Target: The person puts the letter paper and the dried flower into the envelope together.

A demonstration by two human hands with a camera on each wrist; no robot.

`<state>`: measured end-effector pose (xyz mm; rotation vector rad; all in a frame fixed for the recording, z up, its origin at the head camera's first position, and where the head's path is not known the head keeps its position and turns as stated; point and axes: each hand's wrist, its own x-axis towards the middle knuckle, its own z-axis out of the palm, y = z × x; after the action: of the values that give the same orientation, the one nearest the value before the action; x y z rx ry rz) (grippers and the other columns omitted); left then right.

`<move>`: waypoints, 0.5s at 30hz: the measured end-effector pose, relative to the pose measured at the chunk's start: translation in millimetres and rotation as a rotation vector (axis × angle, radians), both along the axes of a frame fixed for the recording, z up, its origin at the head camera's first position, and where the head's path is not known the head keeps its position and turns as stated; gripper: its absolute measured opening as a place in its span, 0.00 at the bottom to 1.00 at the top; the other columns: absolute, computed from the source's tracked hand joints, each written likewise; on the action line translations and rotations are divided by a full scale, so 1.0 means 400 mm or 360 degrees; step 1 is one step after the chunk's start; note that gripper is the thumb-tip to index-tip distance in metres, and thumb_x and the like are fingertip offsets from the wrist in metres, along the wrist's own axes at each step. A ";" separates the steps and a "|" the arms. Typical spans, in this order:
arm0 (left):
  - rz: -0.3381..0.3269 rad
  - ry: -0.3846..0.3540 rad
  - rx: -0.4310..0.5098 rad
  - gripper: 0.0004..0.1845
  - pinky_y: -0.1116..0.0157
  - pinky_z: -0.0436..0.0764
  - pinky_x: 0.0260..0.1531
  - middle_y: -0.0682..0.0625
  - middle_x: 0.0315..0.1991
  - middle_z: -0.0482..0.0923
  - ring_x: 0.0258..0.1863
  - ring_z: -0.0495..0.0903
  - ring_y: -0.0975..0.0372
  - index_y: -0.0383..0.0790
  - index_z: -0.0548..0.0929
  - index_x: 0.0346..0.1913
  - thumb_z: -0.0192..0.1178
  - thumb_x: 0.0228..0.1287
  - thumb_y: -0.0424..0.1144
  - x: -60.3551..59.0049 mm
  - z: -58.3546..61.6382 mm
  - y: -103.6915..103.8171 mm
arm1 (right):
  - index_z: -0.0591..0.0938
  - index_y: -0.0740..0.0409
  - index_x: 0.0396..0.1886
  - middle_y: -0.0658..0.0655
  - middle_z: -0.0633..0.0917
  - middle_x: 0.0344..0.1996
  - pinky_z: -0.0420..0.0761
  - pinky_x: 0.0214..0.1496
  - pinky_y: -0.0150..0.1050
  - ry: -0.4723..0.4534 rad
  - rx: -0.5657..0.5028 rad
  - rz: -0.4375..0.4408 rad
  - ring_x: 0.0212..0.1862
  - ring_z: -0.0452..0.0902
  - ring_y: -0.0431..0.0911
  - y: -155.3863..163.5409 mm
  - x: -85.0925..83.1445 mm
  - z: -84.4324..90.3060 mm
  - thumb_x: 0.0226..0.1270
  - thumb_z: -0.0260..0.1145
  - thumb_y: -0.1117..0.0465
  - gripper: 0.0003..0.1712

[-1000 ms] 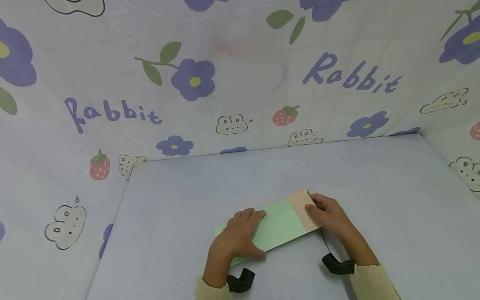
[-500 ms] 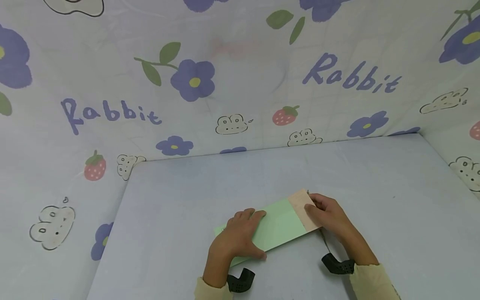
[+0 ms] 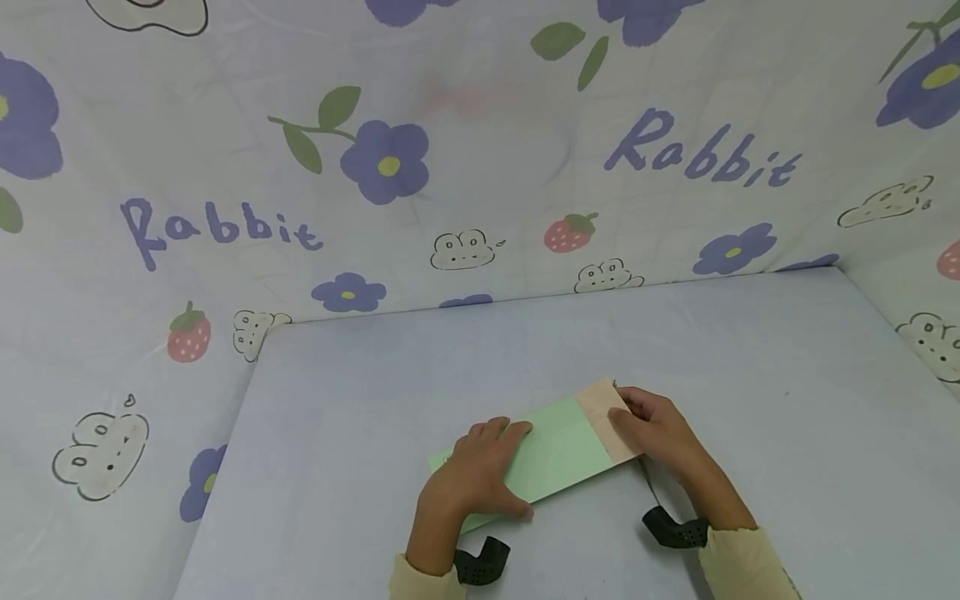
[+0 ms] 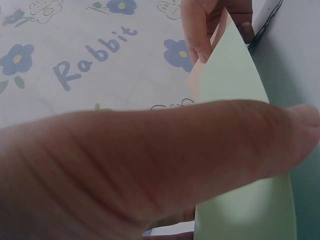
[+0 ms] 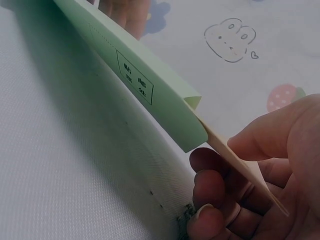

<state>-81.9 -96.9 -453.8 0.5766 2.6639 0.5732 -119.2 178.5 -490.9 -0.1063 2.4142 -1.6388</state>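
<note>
A pale green envelope lies slanted on the lavender table, with a tan paper sheet sticking out of its right end. My left hand holds the envelope's left part, thumb along the near edge and fingers on top. My right hand pinches the tan sheet between thumb and fingers. In the right wrist view the green envelope is lifted off the table, its open mouth toward my fingers. The left wrist view shows my thumb across the green envelope.
A cloth backdrop printed with purple flowers, strawberries and "Rabbit" encloses the table at the back and both sides. Black wrist mounts sit near the table's front edge. The table surface stretches bare beyond the envelope.
</note>
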 end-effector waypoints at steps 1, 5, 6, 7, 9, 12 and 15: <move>0.0000 0.0002 0.0000 0.54 0.46 0.66 0.65 0.41 0.70 0.65 0.69 0.63 0.48 0.46 0.65 0.74 0.82 0.42 0.52 0.000 -0.001 0.000 | 0.72 0.72 0.67 0.67 0.84 0.48 0.79 0.41 0.38 -0.0001 0.0002 -0.0004 0.39 0.82 0.46 0.000 -0.001 0.000 0.75 0.59 0.62 0.26; -0.0004 0.0007 0.0000 0.54 0.46 0.66 0.64 0.41 0.70 0.65 0.69 0.63 0.48 0.46 0.65 0.73 0.82 0.42 0.52 0.000 -0.002 -0.001 | 0.72 0.72 0.67 0.66 0.84 0.47 0.79 0.40 0.39 -0.0001 0.0013 -0.0007 0.39 0.81 0.47 0.001 -0.001 -0.001 0.75 0.59 0.62 0.26; -0.0003 0.0006 0.0003 0.54 0.46 0.66 0.64 0.41 0.70 0.65 0.69 0.63 0.48 0.46 0.65 0.73 0.82 0.42 0.51 0.000 -0.002 -0.001 | 0.73 0.71 0.67 0.66 0.84 0.47 0.79 0.41 0.39 -0.0010 0.0011 -0.0016 0.39 0.81 0.47 0.001 -0.002 0.000 0.75 0.59 0.62 0.26; -0.0003 0.0005 0.0005 0.54 0.46 0.66 0.64 0.41 0.70 0.65 0.69 0.63 0.48 0.46 0.65 0.73 0.82 0.42 0.51 0.001 -0.003 -0.001 | 0.73 0.71 0.67 0.66 0.85 0.47 0.79 0.41 0.39 -0.0012 0.0017 -0.0017 0.39 0.81 0.47 0.001 -0.001 0.000 0.75 0.59 0.61 0.26; -0.0001 0.0002 0.0010 0.54 0.45 0.66 0.64 0.41 0.70 0.65 0.69 0.63 0.48 0.46 0.66 0.73 0.82 0.42 0.51 0.001 -0.002 -0.002 | 0.72 0.72 0.67 0.66 0.84 0.47 0.79 0.41 0.39 -0.0015 0.0018 -0.0018 0.39 0.81 0.47 0.001 -0.001 0.001 0.75 0.59 0.61 0.26; 0.0003 -0.0003 0.0015 0.54 0.46 0.65 0.65 0.41 0.71 0.64 0.70 0.63 0.47 0.46 0.65 0.73 0.82 0.42 0.51 0.001 -0.002 -0.002 | 0.72 0.72 0.67 0.66 0.85 0.47 0.79 0.40 0.39 -0.0022 0.0016 -0.0016 0.38 0.82 0.46 0.000 0.001 0.000 0.75 0.59 0.61 0.26; 0.0001 -0.0003 0.0016 0.54 0.46 0.65 0.65 0.41 0.71 0.64 0.70 0.62 0.47 0.46 0.65 0.73 0.82 0.42 0.51 0.001 -0.002 -0.002 | 0.72 0.72 0.67 0.65 0.85 0.46 0.79 0.40 0.39 -0.0026 0.0014 -0.0007 0.38 0.81 0.46 0.000 0.003 0.002 0.75 0.58 0.62 0.26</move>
<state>-81.4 -97.6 -454.5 0.5776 2.6612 0.5876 -118.0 178.4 -490.1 -0.0860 2.4111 -1.6244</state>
